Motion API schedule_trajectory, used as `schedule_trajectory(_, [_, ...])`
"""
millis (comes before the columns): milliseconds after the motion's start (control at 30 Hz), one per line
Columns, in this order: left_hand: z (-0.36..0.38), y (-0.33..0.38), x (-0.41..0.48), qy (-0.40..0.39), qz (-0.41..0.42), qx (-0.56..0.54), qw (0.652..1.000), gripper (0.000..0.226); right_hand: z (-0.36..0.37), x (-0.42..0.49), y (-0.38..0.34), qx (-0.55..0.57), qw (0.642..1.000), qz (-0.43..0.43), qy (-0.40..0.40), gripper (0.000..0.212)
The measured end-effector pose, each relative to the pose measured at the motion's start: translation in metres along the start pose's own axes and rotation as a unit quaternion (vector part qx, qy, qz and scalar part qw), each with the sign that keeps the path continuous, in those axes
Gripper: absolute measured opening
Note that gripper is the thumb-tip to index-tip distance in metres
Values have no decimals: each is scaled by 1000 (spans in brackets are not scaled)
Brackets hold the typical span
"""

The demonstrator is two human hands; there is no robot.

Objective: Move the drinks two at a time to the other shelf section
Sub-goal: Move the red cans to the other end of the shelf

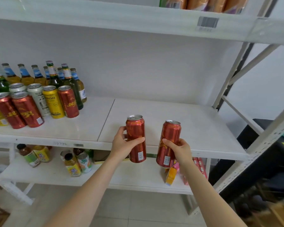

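Observation:
I hold two tall red cans upright in front of the middle shelf's front edge. My left hand (124,145) grips one red can (135,128). My right hand (179,149) grips the other red can (170,133), tilted slightly right. Both hover just before the bare right shelf section (179,118). On the left shelf section (82,126) stand more drinks: red cans (25,110), a yellow can (53,102), white cans (38,97) and several glass bottles (39,76) behind them.
A seam (106,119) divides the two sections. The upper shelf (138,22) hangs overhead with packets on it. The lower shelf (56,174) holds bottles, cans and an orange carton (170,176). Metal uprights (261,145) and a dark object stand at the right.

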State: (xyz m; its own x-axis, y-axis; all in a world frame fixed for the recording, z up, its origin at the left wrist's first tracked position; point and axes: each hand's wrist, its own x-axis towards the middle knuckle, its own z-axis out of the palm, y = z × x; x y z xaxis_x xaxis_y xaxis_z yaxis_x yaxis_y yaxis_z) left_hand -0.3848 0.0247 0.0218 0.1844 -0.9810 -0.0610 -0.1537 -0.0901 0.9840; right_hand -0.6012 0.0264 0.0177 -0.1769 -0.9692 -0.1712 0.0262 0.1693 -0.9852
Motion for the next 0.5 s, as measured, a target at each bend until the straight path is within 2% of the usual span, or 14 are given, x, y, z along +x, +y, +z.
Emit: schedule_trajectory(500, [123,32,79,-69,9,2,998,73,-123,106,-20,54,996,-12,68,40])
